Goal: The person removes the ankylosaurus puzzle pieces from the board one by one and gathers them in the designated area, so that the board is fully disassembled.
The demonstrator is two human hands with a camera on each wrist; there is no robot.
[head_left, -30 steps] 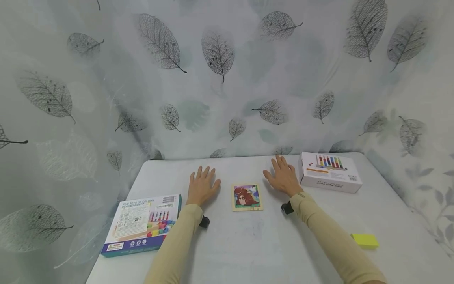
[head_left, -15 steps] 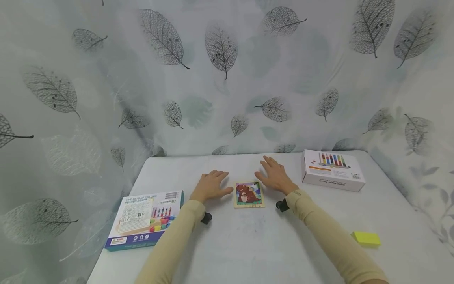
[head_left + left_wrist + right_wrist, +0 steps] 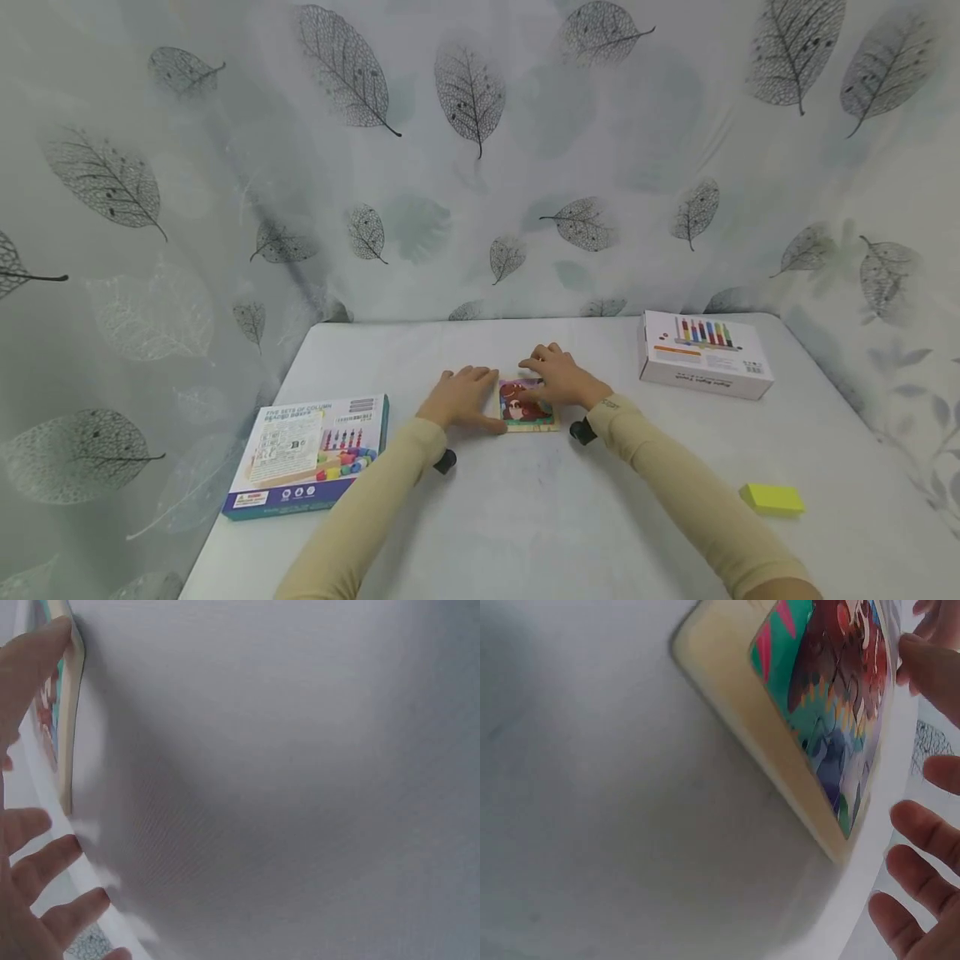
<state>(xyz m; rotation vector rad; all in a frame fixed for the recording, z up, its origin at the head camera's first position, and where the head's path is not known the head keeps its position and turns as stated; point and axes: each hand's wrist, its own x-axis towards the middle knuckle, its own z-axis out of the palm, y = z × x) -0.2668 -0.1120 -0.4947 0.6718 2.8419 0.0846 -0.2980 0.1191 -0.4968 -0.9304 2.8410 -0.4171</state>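
A small square wooden jigsaw puzzle (image 3: 519, 417) with a red-brown dinosaur picture in a pale frame lies on the white table. At its left side is my left hand (image 3: 459, 398), thumb at the near left corner and fingers reaching to the far left corner. The left wrist view shows that thumb (image 3: 34, 660) resting on the corner of the frame (image 3: 68, 712). My right hand (image 3: 558, 379) is over the puzzle's far right part, hiding some of it, thumb extended across the picture. Its fingers (image 3: 922, 832) appear spread beyond the puzzle (image 3: 840, 682) in the right wrist view.
On the left lies a flat beaded-column toy box (image 3: 307, 454). A white box (image 3: 705, 354) with colourful bead columns stands at the back right. A yellow block (image 3: 772, 499) sits near the right sleeve. A leaf-patterned curtain (image 3: 465, 200) rises behind the table (image 3: 525, 517).
Both hands have moved inward to the puzzle: the left from lying flat to its left edge, the right leftward and nearer, over its right part. The view has shifted slightly.
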